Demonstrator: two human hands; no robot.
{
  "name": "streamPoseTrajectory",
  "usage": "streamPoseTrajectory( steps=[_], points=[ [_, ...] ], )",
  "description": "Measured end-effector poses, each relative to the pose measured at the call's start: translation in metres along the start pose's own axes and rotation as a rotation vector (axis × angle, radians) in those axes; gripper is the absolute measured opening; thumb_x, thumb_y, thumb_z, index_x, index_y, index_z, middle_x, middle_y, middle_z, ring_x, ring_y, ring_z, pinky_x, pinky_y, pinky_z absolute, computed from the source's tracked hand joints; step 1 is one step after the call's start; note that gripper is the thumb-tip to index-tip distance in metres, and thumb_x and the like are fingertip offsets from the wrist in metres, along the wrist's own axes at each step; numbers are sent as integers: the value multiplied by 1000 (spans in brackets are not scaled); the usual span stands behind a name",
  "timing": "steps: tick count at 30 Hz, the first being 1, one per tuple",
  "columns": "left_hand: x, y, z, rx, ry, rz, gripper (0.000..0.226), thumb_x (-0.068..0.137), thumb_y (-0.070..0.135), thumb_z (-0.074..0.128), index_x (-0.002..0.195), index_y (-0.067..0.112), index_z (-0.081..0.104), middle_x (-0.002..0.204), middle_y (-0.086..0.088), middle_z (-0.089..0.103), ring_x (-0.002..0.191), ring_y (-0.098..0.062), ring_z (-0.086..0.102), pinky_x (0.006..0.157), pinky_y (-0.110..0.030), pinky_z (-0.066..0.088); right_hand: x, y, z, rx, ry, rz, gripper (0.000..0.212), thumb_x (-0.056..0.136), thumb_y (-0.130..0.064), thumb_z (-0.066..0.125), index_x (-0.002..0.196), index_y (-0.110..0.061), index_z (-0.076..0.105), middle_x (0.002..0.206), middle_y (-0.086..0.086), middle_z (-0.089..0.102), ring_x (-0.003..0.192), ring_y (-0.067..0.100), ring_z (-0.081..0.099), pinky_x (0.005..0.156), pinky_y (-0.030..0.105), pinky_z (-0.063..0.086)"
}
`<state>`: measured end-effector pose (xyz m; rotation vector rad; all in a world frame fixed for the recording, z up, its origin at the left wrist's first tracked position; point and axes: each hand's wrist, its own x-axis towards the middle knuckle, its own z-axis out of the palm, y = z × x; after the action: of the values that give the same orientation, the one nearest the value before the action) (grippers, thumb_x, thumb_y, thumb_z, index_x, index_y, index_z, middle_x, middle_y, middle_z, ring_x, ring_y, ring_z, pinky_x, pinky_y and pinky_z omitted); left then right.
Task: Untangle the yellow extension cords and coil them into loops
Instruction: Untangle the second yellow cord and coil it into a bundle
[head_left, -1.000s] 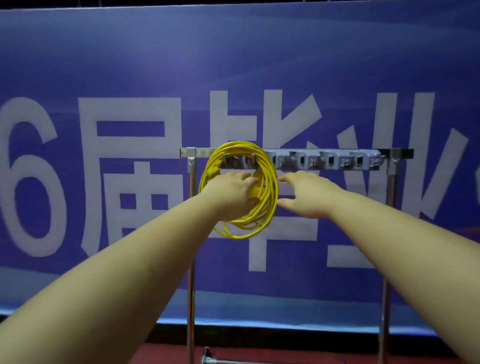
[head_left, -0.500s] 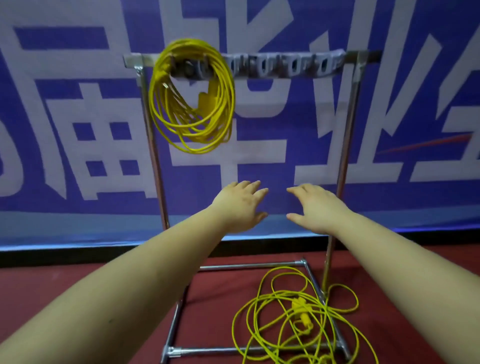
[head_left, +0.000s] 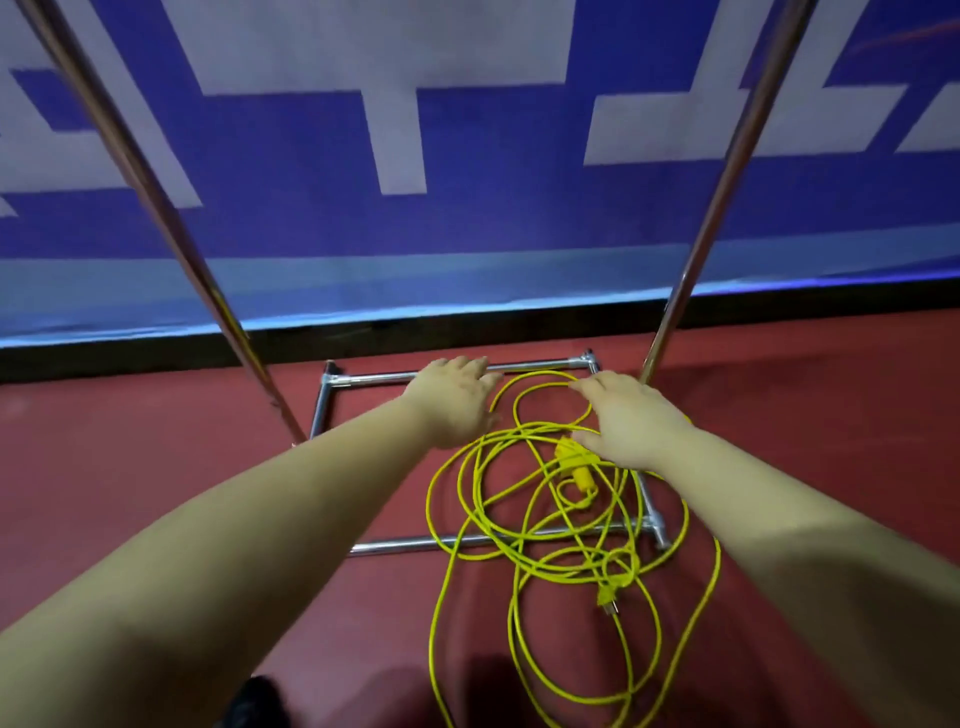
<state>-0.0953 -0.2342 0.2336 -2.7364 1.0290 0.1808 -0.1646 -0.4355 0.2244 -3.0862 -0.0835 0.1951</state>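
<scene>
A tangled yellow extension cord (head_left: 550, 525) is seen on the red floor (head_left: 130, 467), spread in loose, overlapping loops over the right part of the base of a metal rack (head_left: 415, 544). Some loops lie inside the rectangular base frame, others cross its near bar and its right bar and reach toward the bottom edge of the view. A yellow socket block (head_left: 576, 467) of the cord is found among the loops, and a small plug (head_left: 607, 603) is seen nearer to the viewer, outside the near bar. The left hand (head_left: 454, 400) is stretched forward and down with the fingers relaxed and slightly spread; nothing is held in it, and it is placed over the left edge of the tangle. The right hand (head_left: 631, 421) is also open, fingers extended, just above the far loops and next to the socket block; whether the cord is touched by it cannot be told. Two upright poles of the rack rise at both sides, and a blue banner (head_left: 467, 208) with large white characters is seen behind.
</scene>
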Motion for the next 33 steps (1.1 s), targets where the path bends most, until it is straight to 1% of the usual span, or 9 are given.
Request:
streamPoseTrajectory(
  steps=[4, 8, 13, 17, 20, 22, 27, 30, 33],
  points=[
    [33, 5, 57, -40, -111, 27, 62, 96, 48, 36, 147, 15, 25, 157, -11, 17, 142, -28, 22, 115, -38, 19, 24, 19, 58, 2, -79, -8, 66, 85, -44, 56, 142, -21, 31, 140, 6, 39, 131, 26, 37, 106, 38, 35],
    [60, 23, 112, -83, -179, 85, 59, 96, 47, 38, 145, 15, 31, 155, -10, 21, 140, -27, 25, 112, -38, 23, 34, 39, 113, -28, -160, -22, 62, 85, -45, 55, 138, -21, 34, 136, 6, 43, 129, 26, 39, 106, 38, 35],
    [80, 67, 172, -140, -266, 178, 57, 96, 48, 36, 143, 14, 34, 153, -11, 27, 138, -28, 29, 111, -38, 25, 29, 62, 178, -53, -309, -46, 61, 88, -44, 53, 140, -23, 31, 139, 3, 39, 131, 23, 35, 109, 36, 30],
    [86, 107, 213, -208, -332, 242, 58, 96, 49, 35, 141, 13, 37, 147, -13, 35, 134, -31, 35, 110, -39, 30, 14, 79, 222, -48, -356, -65, 57, 88, -44, 52, 139, -23, 37, 137, 1, 43, 130, 22, 37, 107, 33, 30],
    [86, 134, 235, -273, -372, 282, 58, 96, 49, 36, 142, 13, 35, 147, -12, 35, 133, -30, 36, 108, -37, 31, 1, 90, 251, -49, -401, -74, 52, 89, -43, 50, 135, -21, 41, 135, 2, 46, 128, 21, 39, 107, 35, 31],
    [85, 148, 247, -321, -399, 296, 57, 96, 48, 38, 142, 14, 34, 147, -11, 36, 133, -30, 37, 108, -36, 30, -6, 95, 268, -73, -446, -84, 47, 92, -38, 48, 133, -19, 42, 134, 3, 46, 127, 22, 40, 106, 34, 32],
    [80, 171, 268, -350, -500, 271, 59, 95, 46, 39, 144, 14, 30, 147, -10, 36, 134, -30, 35, 110, -36, 29, -9, 104, 288, -108, -400, -65, 34, 95, -19, 42, 129, -15, 46, 129, 5, 46, 122, 24, 44, 100, 34, 39],
    [82, 178, 271, -400, -490, 209, 59, 95, 47, 40, 144, 16, 30, 147, -9, 38, 133, -31, 34, 111, -37, 28, -8, 111, 294, -122, -383, -15, 26, 95, -13, 40, 118, -12, 52, 123, 7, 51, 117, 25, 49, 95, 33, 40],
    [84, 185, 274, -488, -499, 151, 57, 95, 48, 39, 143, 18, 33, 145, -9, 41, 133, -31, 35, 109, -38, 28, -14, 116, 297, -59, -424, 51, 21, 94, -12, 42, 113, -14, 49, 117, 5, 56, 111, 26, 54, 87, 35, 46]
  ],
)
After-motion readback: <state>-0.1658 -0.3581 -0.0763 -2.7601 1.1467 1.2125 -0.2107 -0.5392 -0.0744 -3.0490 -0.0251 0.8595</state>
